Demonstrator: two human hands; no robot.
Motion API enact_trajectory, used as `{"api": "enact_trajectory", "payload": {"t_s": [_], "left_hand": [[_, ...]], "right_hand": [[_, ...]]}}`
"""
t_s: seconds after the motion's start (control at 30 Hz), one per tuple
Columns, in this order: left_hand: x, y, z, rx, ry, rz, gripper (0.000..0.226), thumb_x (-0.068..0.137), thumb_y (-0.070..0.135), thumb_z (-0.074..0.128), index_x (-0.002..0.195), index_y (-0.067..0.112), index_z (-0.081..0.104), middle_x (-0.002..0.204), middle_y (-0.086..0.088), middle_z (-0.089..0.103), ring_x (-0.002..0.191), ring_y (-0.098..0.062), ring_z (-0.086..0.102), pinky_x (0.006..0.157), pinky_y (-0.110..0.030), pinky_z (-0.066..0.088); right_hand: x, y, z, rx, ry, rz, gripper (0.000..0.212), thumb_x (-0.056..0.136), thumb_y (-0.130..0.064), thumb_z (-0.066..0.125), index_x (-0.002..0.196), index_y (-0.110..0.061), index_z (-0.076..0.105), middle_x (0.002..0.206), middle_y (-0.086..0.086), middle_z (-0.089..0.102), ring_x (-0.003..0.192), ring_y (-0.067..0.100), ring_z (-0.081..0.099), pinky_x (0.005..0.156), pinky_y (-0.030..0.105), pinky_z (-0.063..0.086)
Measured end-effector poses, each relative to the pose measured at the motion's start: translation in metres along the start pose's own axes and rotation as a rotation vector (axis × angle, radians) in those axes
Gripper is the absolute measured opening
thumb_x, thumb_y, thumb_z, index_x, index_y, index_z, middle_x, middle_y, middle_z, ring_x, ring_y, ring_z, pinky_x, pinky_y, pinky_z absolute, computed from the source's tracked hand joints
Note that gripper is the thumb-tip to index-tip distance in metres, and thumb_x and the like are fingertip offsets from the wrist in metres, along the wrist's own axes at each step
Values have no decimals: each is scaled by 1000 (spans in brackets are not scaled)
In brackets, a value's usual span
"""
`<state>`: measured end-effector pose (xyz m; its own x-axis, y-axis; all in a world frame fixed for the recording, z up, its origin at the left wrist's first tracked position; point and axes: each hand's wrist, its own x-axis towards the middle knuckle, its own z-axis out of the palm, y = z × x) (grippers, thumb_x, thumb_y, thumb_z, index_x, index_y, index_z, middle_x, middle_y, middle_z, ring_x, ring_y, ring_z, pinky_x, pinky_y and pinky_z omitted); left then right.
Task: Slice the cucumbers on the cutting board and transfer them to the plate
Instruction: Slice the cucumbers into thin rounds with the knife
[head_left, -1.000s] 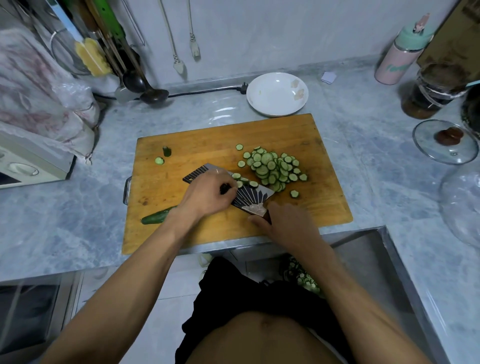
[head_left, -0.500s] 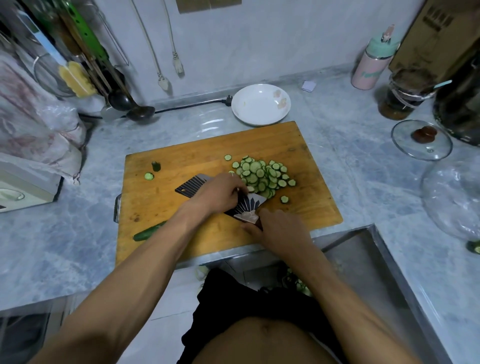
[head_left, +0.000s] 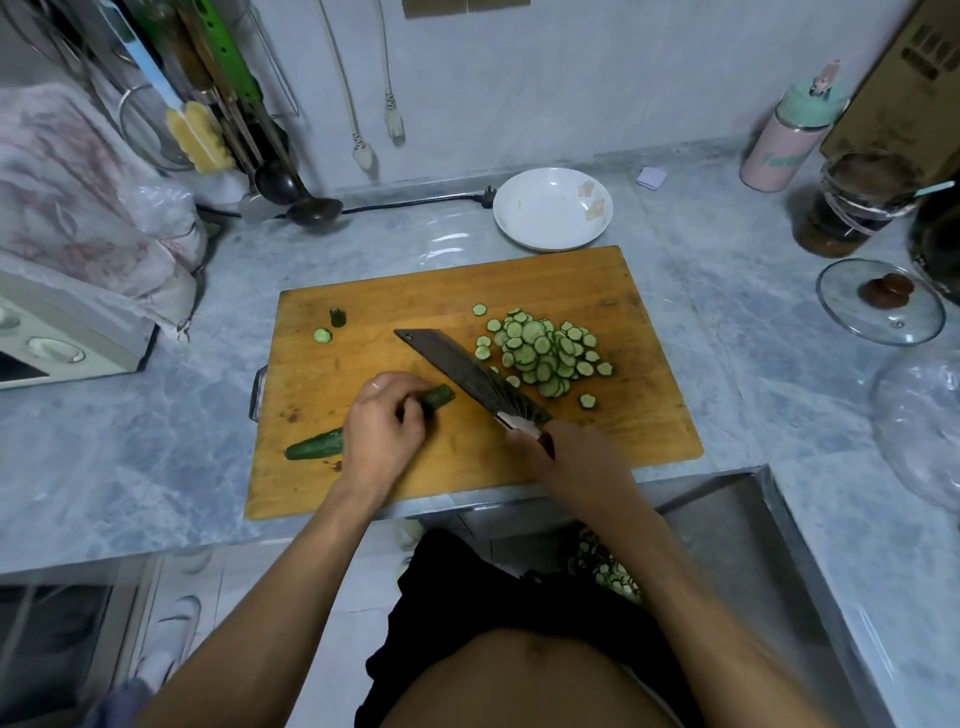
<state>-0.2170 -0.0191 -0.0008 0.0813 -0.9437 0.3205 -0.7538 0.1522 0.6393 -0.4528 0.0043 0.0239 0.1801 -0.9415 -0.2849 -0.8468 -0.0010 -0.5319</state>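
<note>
A wooden cutting board (head_left: 597, 291) lies on the grey counter. My left hand (head_left: 383, 422) grips a whole dark green cucumber (head_left: 317, 446) lying across the board's left half; both ends stick out past my fingers. My right hand (head_left: 563, 456) holds the handle of a cleaver (head_left: 470, 375), whose blade slants up and left over the board. A heap of cucumber slices (head_left: 543, 349) sits right of the blade. A cut end piece (head_left: 337, 317) and a single slice (head_left: 322, 335) lie at the board's upper left. An empty white plate (head_left: 550, 208) stands behind the board.
A steel sink (head_left: 753, 545) opens at the front right. A glass lid (head_left: 878, 301), a dark jar (head_left: 852, 208) and a pink bottle (head_left: 784, 140) stand on the right. Ladles (head_left: 311, 208) and a power cord (head_left: 415, 200) lie at the back left, near a cloth-covered appliance (head_left: 67, 312).
My left hand came off the knife blade and moved left onto the whole cucumber. The cleaver now slants free beside the slice heap.
</note>
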Motion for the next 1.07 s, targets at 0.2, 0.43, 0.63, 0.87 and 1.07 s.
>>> {"api": "enact_trajectory", "payload": {"t_s": [0.2, 0.43, 0.63, 0.87, 1.07], "left_hand": [[-9, -30, 11, 150, -176, -63, 30, 86, 20, 71, 115, 13, 70, 116, -5, 67, 105, -23, 60, 89, -31, 48], [-14, -26, 15, 126, -85, -136, 24, 86, 22, 71, 110, 16, 74, 108, 0, 71, 90, -18, 65, 75, -26, 53], [-19, -34, 23, 180, -43, -81, 24, 89, 19, 68, 112, 15, 73, 109, -5, 70, 90, -27, 66, 72, -33, 55], [-20, -43, 25, 267, -80, 22, 26, 94, 23, 57, 115, 20, 71, 108, -7, 69, 86, -30, 64, 67, -35, 53], [-17, -40, 25, 388, -126, 34, 39, 88, 12, 64, 124, 26, 66, 106, -12, 64, 88, -34, 60, 67, -39, 49]], "right_hand": [[2, -17, 2, 361, -68, 10, 80, 86, -73, 30, 73, 0, 62, 65, 11, 60, 60, 20, 56, 58, 30, 42], [-2, -19, 7, 422, -91, -31, 58, 99, -59, 31, 69, -14, 53, 60, 7, 51, 55, 19, 51, 58, 30, 38], [-4, -25, 7, 417, -133, -62, 61, 97, -62, 31, 69, -13, 53, 60, 8, 49, 54, 18, 49, 56, 30, 37], [-5, -30, -1, 491, -169, -37, 60, 101, -57, 32, 70, -13, 58, 58, -1, 55, 49, 7, 50, 59, 27, 41], [-4, -33, -5, 528, -180, 0, 59, 101, -57, 32, 70, -13, 57, 57, 2, 56, 43, 7, 49, 51, 25, 40]]}}
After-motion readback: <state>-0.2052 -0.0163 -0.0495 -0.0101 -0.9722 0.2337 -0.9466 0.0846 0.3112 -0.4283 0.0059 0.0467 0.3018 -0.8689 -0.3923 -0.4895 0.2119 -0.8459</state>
